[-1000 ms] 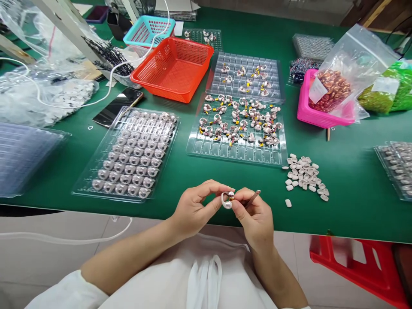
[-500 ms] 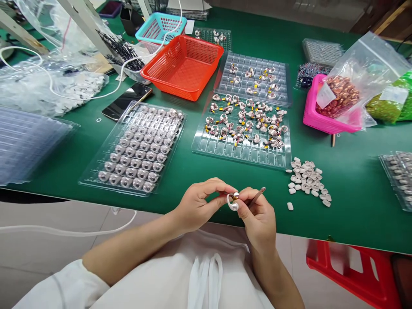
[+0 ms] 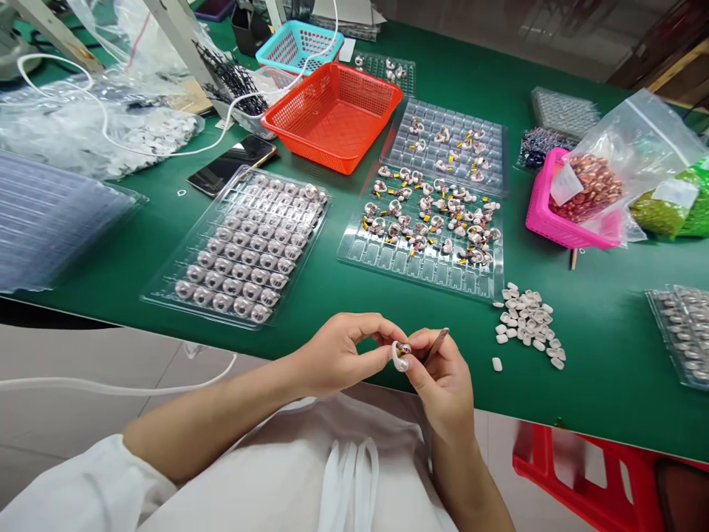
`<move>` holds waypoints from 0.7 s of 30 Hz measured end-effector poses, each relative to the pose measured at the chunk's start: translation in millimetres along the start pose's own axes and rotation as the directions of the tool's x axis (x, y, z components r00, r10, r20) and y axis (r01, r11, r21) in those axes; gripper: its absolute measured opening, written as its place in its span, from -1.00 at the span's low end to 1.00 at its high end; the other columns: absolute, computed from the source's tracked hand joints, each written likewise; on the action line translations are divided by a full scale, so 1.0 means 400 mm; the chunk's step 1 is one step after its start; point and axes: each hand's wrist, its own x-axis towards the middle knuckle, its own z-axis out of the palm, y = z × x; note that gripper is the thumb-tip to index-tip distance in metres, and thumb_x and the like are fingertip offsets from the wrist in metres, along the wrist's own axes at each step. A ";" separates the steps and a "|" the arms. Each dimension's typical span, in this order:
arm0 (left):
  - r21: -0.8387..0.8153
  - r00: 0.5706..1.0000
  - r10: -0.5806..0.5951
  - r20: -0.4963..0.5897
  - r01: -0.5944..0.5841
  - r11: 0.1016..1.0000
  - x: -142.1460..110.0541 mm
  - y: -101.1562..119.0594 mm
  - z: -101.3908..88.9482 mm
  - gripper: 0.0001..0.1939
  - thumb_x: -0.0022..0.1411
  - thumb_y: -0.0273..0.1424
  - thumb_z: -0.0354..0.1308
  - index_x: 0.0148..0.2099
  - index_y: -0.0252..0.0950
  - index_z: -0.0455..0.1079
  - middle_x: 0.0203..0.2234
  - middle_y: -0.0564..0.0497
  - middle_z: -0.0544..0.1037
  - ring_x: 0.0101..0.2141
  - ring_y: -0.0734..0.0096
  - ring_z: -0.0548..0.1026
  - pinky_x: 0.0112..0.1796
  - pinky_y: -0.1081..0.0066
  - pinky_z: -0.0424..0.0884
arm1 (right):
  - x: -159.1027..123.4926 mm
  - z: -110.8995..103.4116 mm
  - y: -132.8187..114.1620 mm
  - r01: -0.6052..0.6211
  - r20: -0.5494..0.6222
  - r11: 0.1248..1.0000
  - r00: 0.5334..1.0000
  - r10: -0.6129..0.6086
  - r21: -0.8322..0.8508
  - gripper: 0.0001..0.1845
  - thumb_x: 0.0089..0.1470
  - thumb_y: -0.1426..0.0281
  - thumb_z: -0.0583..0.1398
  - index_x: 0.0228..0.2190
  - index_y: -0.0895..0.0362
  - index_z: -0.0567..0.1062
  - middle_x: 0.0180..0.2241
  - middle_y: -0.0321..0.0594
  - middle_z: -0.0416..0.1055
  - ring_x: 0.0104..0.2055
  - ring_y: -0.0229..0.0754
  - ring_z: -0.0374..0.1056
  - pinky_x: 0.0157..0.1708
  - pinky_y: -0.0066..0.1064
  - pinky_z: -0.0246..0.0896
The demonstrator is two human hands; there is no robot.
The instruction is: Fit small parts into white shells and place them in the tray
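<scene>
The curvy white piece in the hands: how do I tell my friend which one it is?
Look at the green table's near edge, where the left hand and right hand meet. The curvy white piece is at their fingertips. Similar pieces lie on the clear tray behind, but this one's in the fingers.

Bright light; glare on phone (image 3: 228, 168); edges stretched.

Green table (image 3: 606, 336): clear trays (image 3: 416, 264), red basket (image 3: 339, 124), phone (image 3: 230, 165), white pieces (image 3: 530, 323)
</scene>
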 end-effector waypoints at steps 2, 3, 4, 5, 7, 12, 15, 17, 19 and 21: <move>0.031 1.000 -0.015 0.025 0.014 0.999 -0.001 0.009 -0.008 -0.85 0.23 -0.46 0.21 -0.22 -0.35 0.60 -0.39 -0.06 0.66 -0.38 0.38 0.56 -0.29 0.46 0.49 | 0.000 -0.012 -0.011 0.009 0.046 0.997 0.999 -0.006 -0.074 -0.85 0.17 0.26 0.31 -0.28 0.05 0.48 -0.38 -0.27 0.44 -0.39 -0.23 0.34 -0.45 -0.44 0.24; 0.045 0.999 -0.018 0.037 0.017 0.999 0.000 0.013 -0.011 -0.84 0.23 -0.47 0.20 -0.21 -0.35 0.61 -0.40 -0.05 0.66 -0.39 0.38 0.56 -0.30 0.47 0.49 | 0.001 -0.018 -0.016 0.006 0.067 0.995 0.998 0.001 -0.104 -0.86 0.18 0.27 0.30 -0.29 0.06 0.49 -0.39 -0.27 0.44 -0.40 -0.24 0.33 -0.46 -0.44 0.22; 0.060 0.998 -0.023 0.052 0.019 0.998 0.000 0.017 -0.015 -0.83 0.22 -0.49 0.18 -0.20 -0.35 0.61 -0.40 -0.05 0.66 -0.39 0.38 0.57 -0.30 0.47 0.49 | 0.002 -0.022 -0.020 -0.005 0.082 0.992 0.997 0.016 -0.129 -0.86 0.18 0.27 0.30 -0.30 0.07 0.50 -0.40 -0.27 0.44 -0.41 -0.24 0.32 -0.48 -0.45 0.20; 0.075 0.998 -0.028 0.065 0.023 0.997 0.001 0.020 -0.017 -0.81 0.21 -0.50 0.17 -0.20 -0.35 0.61 -0.41 -0.04 0.67 -0.40 0.38 0.57 -0.31 0.47 0.49 | 0.004 -0.025 -0.023 -0.019 0.091 0.989 0.995 0.033 -0.148 -0.86 0.18 0.27 0.30 -0.31 0.07 0.50 -0.41 -0.27 0.43 -0.43 -0.25 0.30 -0.50 -0.46 0.18; 0.101 0.996 -0.048 0.071 0.040 0.994 0.004 0.025 -0.020 -0.80 0.17 -0.52 0.17 -0.19 -0.35 0.61 -0.41 -0.03 0.68 -0.40 0.38 0.58 -0.33 0.48 0.48 | 0.007 -0.026 -0.026 -0.039 0.095 0.984 0.994 0.056 -0.173 -0.86 0.19 0.28 0.29 -0.32 0.08 0.50 -0.42 -0.28 0.42 -0.47 -0.28 0.26 -0.53 -0.46 0.15; 0.008 0.991 -0.133 -0.004 0.133 0.991 0.011 0.021 -0.008 -0.84 0.13 -0.46 0.24 -0.26 -0.38 0.61 -0.43 -0.07 0.68 -0.40 0.33 0.59 -0.33 0.45 0.49 | 0.008 -0.004 -0.011 0.001 0.019 0.995 1.000 0.001 -0.104 -0.88 0.22 0.30 0.26 -0.34 0.07 0.50 -0.44 -0.30 0.42 -0.49 -0.29 0.24 -0.53 -0.47 0.15; -0.151 0.984 -0.175 -0.014 0.171 0.974 0.010 0.012 0.003 -0.84 0.14 -0.43 0.28 -0.25 -0.38 0.64 -0.41 -0.08 0.69 -0.36 0.32 0.60 -0.28 0.43 0.50 | 0.005 0.014 0.008 0.061 -0.061 0.998 0.996 -0.059 0.020 -0.91 0.23 0.32 0.26 -0.33 0.06 0.49 -0.44 -0.32 0.40 -0.49 -0.30 0.25 -0.51 -0.48 0.17; -0.254 0.984 -0.178 0.003 0.173 0.952 0.007 0.004 0.011 -0.84 0.13 -0.43 0.32 -0.22 -0.37 0.65 -0.38 -0.08 0.69 -0.33 0.32 0.60 -0.24 0.42 0.51 | 0.003 0.024 0.019 0.097 -0.119 0.991 0.989 -0.086 0.088 -0.94 0.22 0.35 0.27 -0.31 0.06 0.49 -0.42 -0.34 0.38 -0.49 -0.33 0.24 -0.50 -0.49 0.17; -0.334 0.986 -0.168 0.001 0.159 0.929 0.004 -0.004 0.020 -0.84 0.12 -0.44 0.36 -0.21 -0.36 0.66 -0.36 -0.08 0.68 -0.31 0.33 0.58 -0.22 0.42 0.50 | 0.000 0.035 0.027 0.119 -0.154 0.983 0.983 -0.097 0.140 -0.95 0.21 0.38 0.28 -0.29 0.05 0.49 -0.40 -0.35 0.35 -0.49 -0.36 0.20 -0.51 -0.51 0.15; -0.379 0.987 -0.159 -0.027 0.137 0.915 0.001 -0.012 0.030 -0.84 0.11 -0.44 0.39 -0.21 -0.35 0.67 -0.35 -0.07 0.67 -0.31 0.35 0.57 -0.23 0.42 0.48 | -0.002 0.047 0.033 0.144 -0.170 0.974 0.979 -0.113 0.178 -0.94 0.21 0.38 0.29 -0.28 0.04 0.48 -0.38 -0.36 0.33 -0.49 -0.38 0.18 -0.52 -0.53 0.13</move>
